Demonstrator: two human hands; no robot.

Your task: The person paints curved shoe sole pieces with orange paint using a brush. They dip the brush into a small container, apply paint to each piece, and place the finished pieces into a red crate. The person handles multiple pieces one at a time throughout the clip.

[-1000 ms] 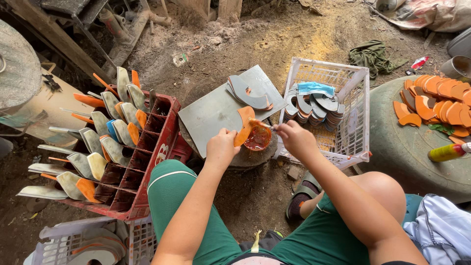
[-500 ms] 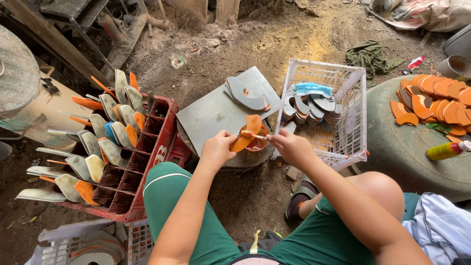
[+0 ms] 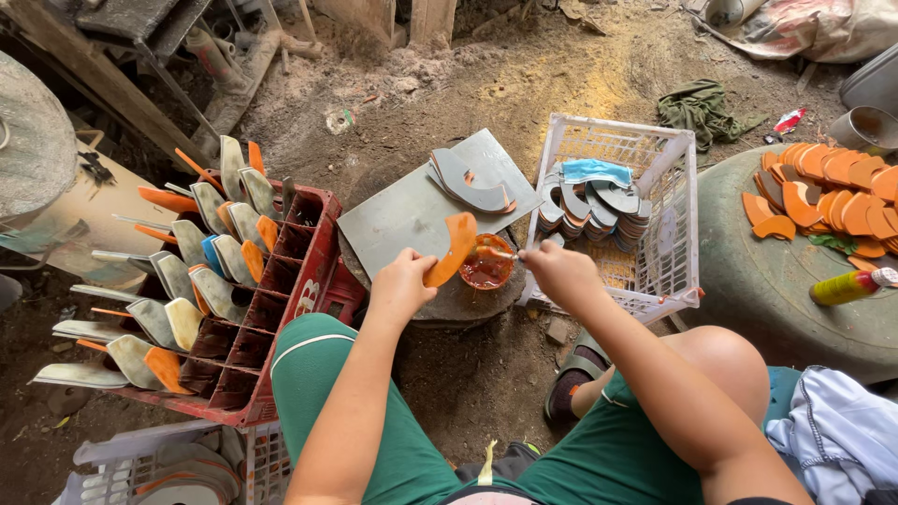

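Gluing step in hand, by the look of it: left hand (image 3: 400, 285) clamped on a curved orange sole piece (image 3: 452, 247), held tilted just over a small orange bowl (image 3: 486, 264) of reddish paste; right hand (image 3: 558, 271) closed around a thin brush (image 3: 500, 252), tip at the bowl's rim. Hands close together but apart, bowl between them, set on a dark round stump (image 3: 468, 299) beside a grey board (image 3: 412, 210). To the left, a red crate (image 3: 309, 271) stuffed with upright grey and orange pieces; to the right, a white basket (image 3: 669, 187) of stacked grey pieces. Next move likely calls for a loaded brush, a steady grip on the piece, and an even stroke along its face without drips.
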